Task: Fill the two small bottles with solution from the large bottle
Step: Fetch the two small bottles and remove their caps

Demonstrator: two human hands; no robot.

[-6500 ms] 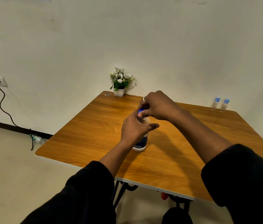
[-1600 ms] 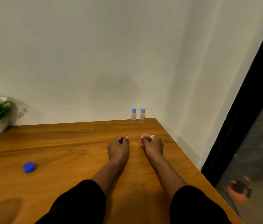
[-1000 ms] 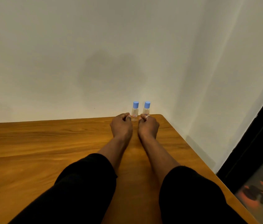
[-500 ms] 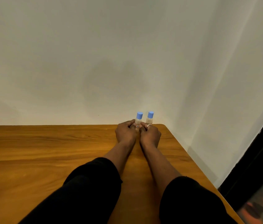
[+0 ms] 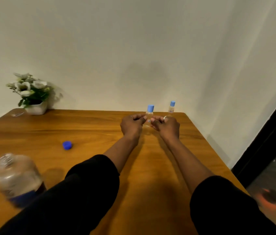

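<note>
Wooden table (image 5: 83, 126), white wall behind. Left hand (image 5: 131, 125) and right hand (image 5: 166, 126) pinch one capped small bottle (image 5: 149, 114) between curled fingertips. Second small bottle (image 5: 172, 107) stands untouched.

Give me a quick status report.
Left hand and right hand pinch one capped small bottle. Other small bottle stands behind. Large bottle uncapped. Nothing blocking.

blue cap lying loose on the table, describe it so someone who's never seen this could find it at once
On the wooden table, look left of the person's arms, between the flower pot at the back and the large bottle at the near left. The loose blue cap lies alone on bare wood, darker than the caps on the small bottles.
</note>
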